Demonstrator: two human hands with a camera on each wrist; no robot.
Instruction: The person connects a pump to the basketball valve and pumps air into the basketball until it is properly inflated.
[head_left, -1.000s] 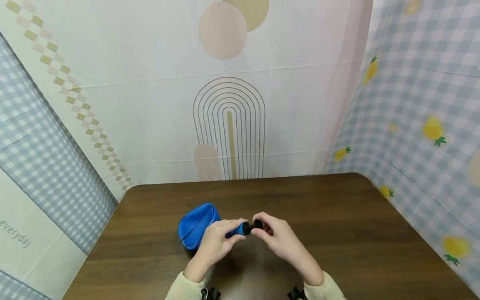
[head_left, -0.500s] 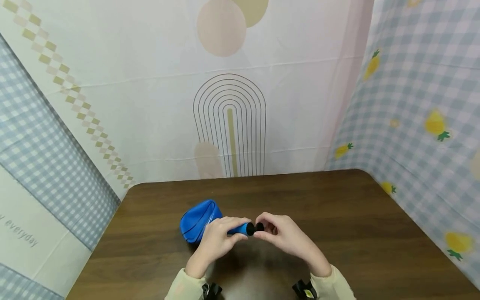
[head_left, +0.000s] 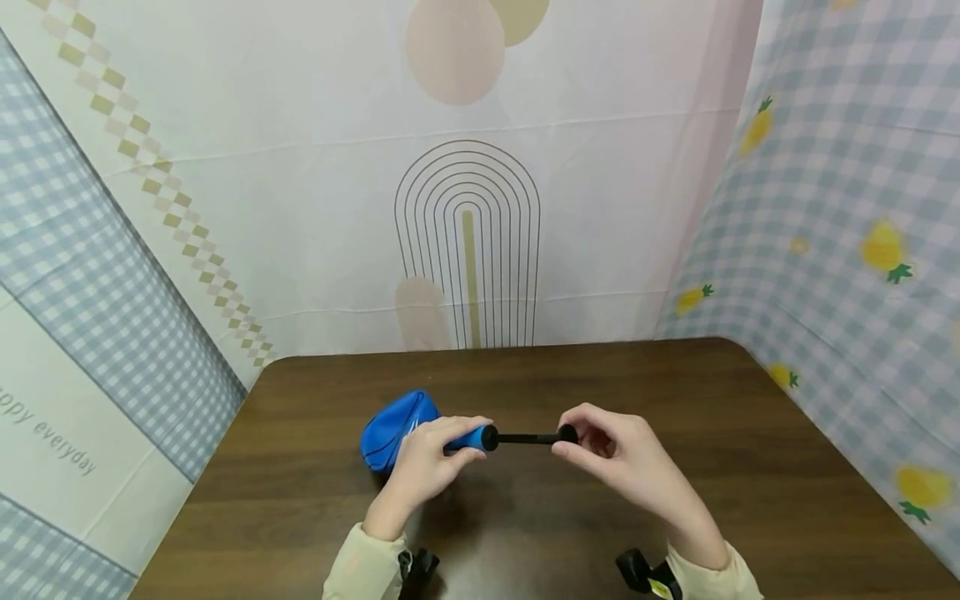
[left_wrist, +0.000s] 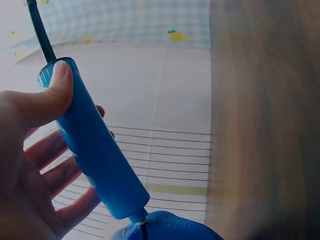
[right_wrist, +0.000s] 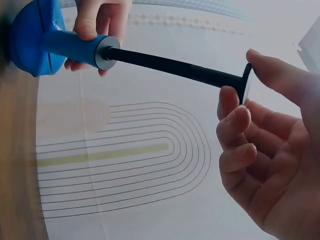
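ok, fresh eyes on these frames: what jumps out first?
Probably the crumpled blue ball on the dark brown table, just beyond the left hand. Next, the blue pump in that hand, its black rod spanning the gap to the right hand, which holds the black disc at the rod's end. Behind, the lined arch printed on the white cloth.

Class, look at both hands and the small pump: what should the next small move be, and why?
Probably the right hand should push the black rod back into the blue barrel: the rod stands well out, that hand pinches its disc handle, the left hand grips the barrel, and the nozzle meets the blue ball.
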